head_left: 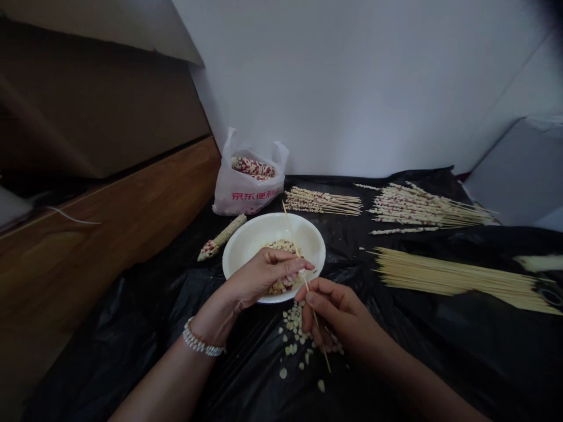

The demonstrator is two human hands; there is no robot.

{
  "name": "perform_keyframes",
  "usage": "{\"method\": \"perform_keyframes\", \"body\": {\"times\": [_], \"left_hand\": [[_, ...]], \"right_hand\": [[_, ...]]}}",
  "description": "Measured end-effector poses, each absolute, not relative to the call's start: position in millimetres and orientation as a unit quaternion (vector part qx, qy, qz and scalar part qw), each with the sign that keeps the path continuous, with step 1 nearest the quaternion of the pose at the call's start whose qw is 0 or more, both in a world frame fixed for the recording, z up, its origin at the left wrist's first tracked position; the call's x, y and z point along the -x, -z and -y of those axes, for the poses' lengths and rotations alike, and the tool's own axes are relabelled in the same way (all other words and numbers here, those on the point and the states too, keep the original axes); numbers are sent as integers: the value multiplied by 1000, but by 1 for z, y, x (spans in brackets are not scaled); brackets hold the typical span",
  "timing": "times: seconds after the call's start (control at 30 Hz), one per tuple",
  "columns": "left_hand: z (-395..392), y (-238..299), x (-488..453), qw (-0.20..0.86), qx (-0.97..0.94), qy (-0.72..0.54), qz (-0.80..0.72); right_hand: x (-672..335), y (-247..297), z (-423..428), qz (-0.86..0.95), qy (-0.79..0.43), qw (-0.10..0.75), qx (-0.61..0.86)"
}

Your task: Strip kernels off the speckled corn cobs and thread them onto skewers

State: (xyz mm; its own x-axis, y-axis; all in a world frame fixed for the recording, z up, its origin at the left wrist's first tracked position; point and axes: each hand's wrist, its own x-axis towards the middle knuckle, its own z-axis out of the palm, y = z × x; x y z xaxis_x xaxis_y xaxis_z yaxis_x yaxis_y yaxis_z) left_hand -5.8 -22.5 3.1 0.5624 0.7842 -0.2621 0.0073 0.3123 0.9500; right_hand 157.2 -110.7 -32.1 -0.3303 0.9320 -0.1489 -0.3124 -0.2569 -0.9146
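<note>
A thin wooden skewer (315, 319) runs slantwise between my two hands, over the near rim of a white bowl (234, 252). My right hand (336, 310) pinches it with thumb and fingers below the bowl. Just above, my left hand (268, 272) is closed at the skewer with a pale kernel at its fingertips; whether it grips the kernel, the skewer or both is hard to make out. Red and cream corn kernels (281, 246) lie in the bowl, partly hidden by my left hand. Loose pale kernels (292, 322) are scattered on the black plastic sheet beneath my right hand.
A partly stripped corn cob (222, 237) lies left of the bowl. Behind it stands a white plastic bag (246, 196) with corn cobs. Kernel-threaded skewers lie in a small bundle (323, 201) and a larger pile (417, 206). Bare skewers (457, 278) lie right. A wooden board (109, 217) borders the left.
</note>
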Motion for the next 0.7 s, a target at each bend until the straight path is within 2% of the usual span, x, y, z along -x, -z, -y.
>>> {"method": "perform_keyframes", "body": {"times": [0.33,0.43,0.6,0.7], "left_hand": [[10,-5,7,783,-323,-391,-360],[9,-5,9,800,-311,-370,-357],[19,-7,7,790,-408,-288,-355],[21,-6,6,781,-433,-280,-352]], "right_hand": [[-159,31,108,426,-695,451,364],[-159,32,108,423,-699,450,360],[-159,33,107,413,-710,452,348],[-159,33,108,413,-717,445,342]]}}
